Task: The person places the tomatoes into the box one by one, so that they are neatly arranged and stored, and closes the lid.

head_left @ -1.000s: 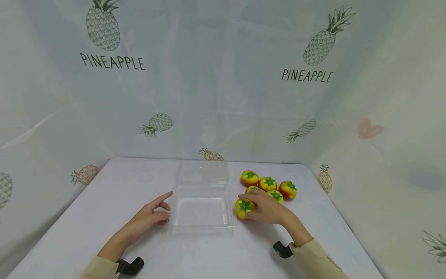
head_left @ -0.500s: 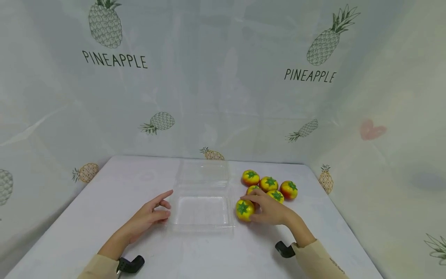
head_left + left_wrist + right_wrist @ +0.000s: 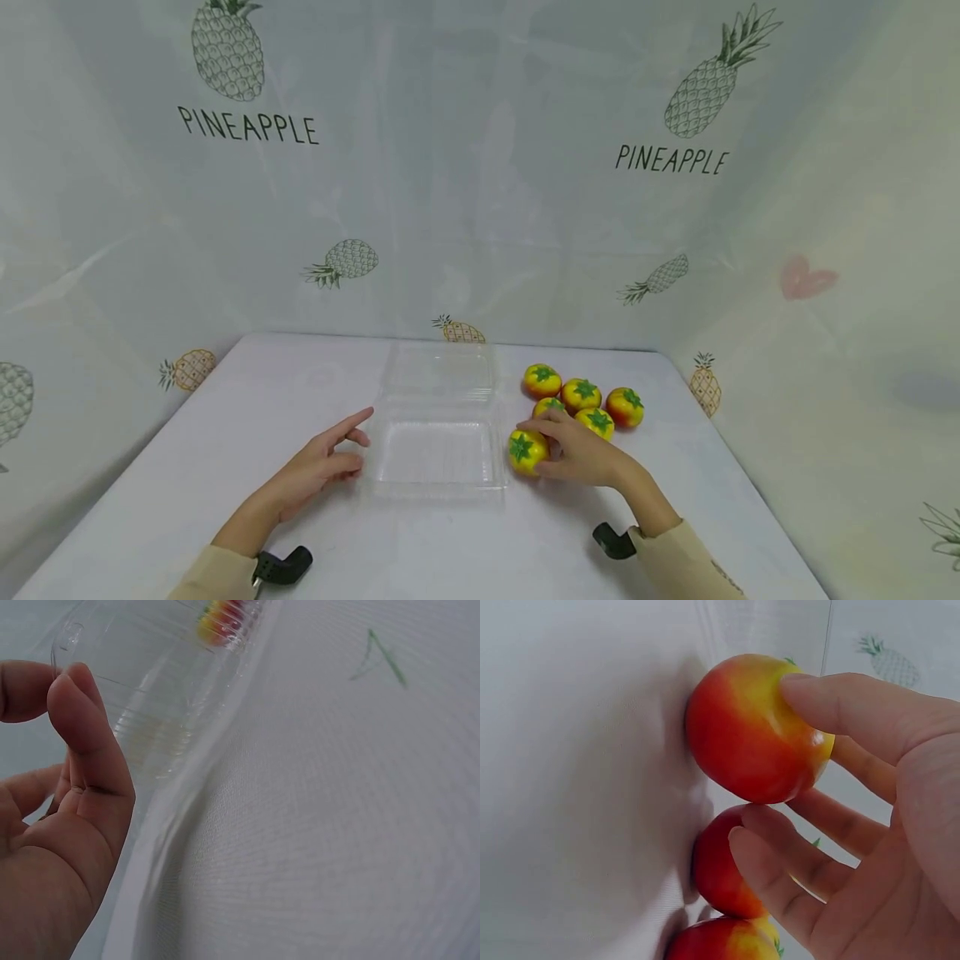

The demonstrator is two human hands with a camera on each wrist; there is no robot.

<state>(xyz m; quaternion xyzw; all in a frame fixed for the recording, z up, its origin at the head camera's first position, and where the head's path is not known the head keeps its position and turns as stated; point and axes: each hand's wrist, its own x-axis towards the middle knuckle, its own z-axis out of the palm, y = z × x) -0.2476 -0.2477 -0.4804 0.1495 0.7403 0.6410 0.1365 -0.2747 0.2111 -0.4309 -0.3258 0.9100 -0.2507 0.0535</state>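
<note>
A clear plastic clamshell box point(image 3: 435, 482) lies opened out on the table, its lid folded back behind its base. My left hand point(image 3: 315, 475) is at the box's left edge, index finger stretched out and thumb apart; in the left wrist view its thumb tip overlaps the rim. Just right of the box, my right hand point(image 3: 577, 450) holds a glossy yellow-and-red persimmon-like fruit point(image 3: 742, 742) with a green star-shaped top. The thumb lies on its near side and fingers reach behind it. The other fingers overlap a second such fruit point(image 3: 724, 862) in the right wrist view.
Several more of these fruits point(image 3: 625, 407) sit grouped behind and right of my right hand. The white-covered table point(image 3: 450, 550) ends at a curtain point(image 3: 480, 208) printed with pineapples. Black wrist mounts point(image 3: 283, 568) sit at both cuffs.
The head view has shifted slightly. Both hands stay nearly where they were, with the right hand's fingers and thumb still at the same fruit.
</note>
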